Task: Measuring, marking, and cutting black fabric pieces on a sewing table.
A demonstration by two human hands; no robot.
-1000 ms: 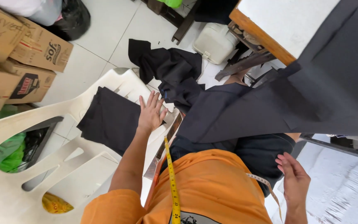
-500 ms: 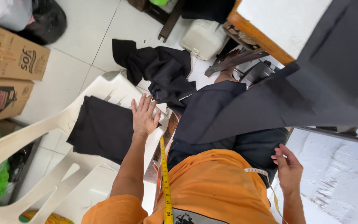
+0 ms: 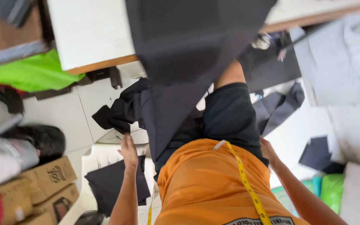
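Observation:
My left hand [image 3: 128,152] lies flat, fingers apart, on the white plastic chair [image 3: 101,156], at the upper edge of a folded black cloth piece [image 3: 109,183] lying on the seat. My right hand [image 3: 268,152] sits by my right hip, partly hidden behind my orange shirt [image 3: 205,187]; nothing shows in it. A large dark fabric sheet [image 3: 180,62] hangs from the white table [image 3: 88,33] down over my lap and black shorts [image 3: 230,112]. A yellow measuring tape [image 3: 242,175] drapes over my shoulder.
A crumpled black cloth heap [image 3: 117,112] lies on the tiled floor past the chair. Cardboard boxes [image 3: 46,179] stand at lower left, green fabric [image 3: 26,75] under the table. Dark cloth pieces [image 3: 317,154] and a green bag [image 3: 332,187] lie on the right.
The view has swung round and tilted up toward the table. My left hand has stayed on the chair by the black cloth, and my right hand has moved closer to my hip.

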